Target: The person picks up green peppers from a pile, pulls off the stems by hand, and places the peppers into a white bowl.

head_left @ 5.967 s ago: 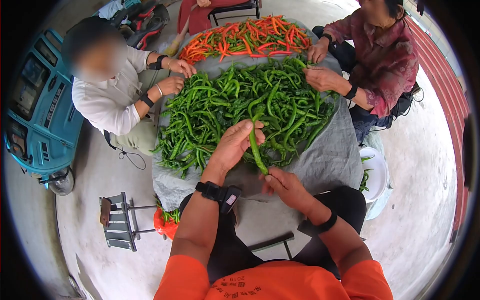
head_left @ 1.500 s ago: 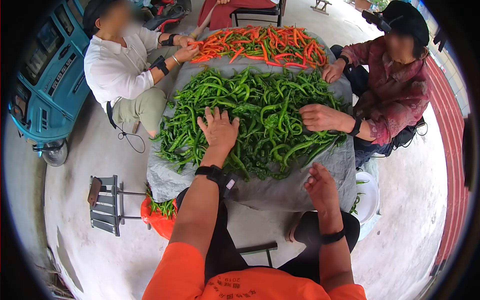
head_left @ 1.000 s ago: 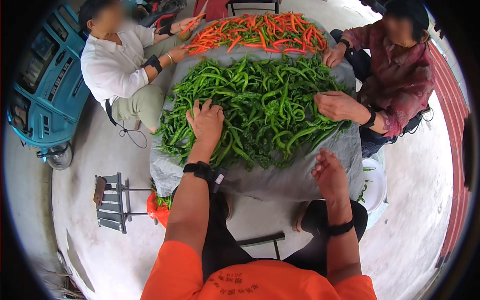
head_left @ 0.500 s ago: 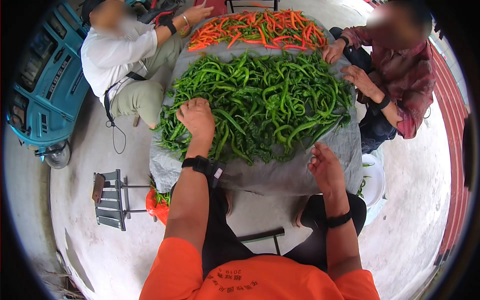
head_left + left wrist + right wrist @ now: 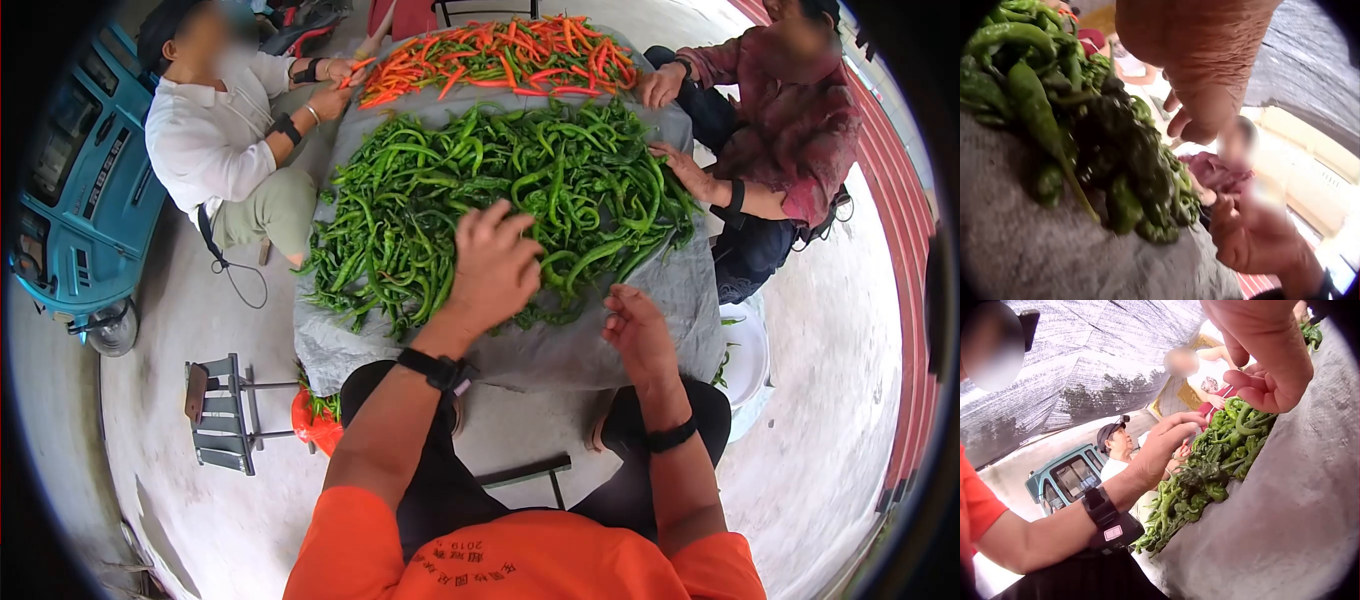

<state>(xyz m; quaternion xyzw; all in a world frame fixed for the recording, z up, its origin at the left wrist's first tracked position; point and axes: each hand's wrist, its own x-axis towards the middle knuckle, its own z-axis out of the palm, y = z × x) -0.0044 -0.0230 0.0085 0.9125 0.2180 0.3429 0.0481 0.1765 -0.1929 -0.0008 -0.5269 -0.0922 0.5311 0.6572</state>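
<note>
A broad heap of long green chili peppers (image 5: 400, 200) lies on a grey cloth (image 5: 560, 360). My left hand (image 5: 495, 265) is over the near middle of the heap, fingers spread and slightly blurred, with nothing seen in them. In the left wrist view, green peppers (image 5: 1035, 106) lie close beside that hand (image 5: 1204, 69). My right hand (image 5: 643, 335) hovers by the heap's near right edge, its fingers loosely bent. Nothing shows between the fingers of the right hand (image 5: 1266, 356) in the right wrist view.
Red and orange chili peppers (image 5: 500, 60) form a second pile at the far end. People sit on both sides, one in a white shirt (image 5: 215, 140), one in a patterned shirt (image 5: 790, 130). A white basin (image 5: 745, 365), a red bag (image 5: 315, 425) and a folding stool (image 5: 222, 415) stand nearby.
Six seconds ago both my hands held a green chili pepper; it is no longer in them. The left hand then moved leftward over the heap and has now swung right, toward the right hand.
</note>
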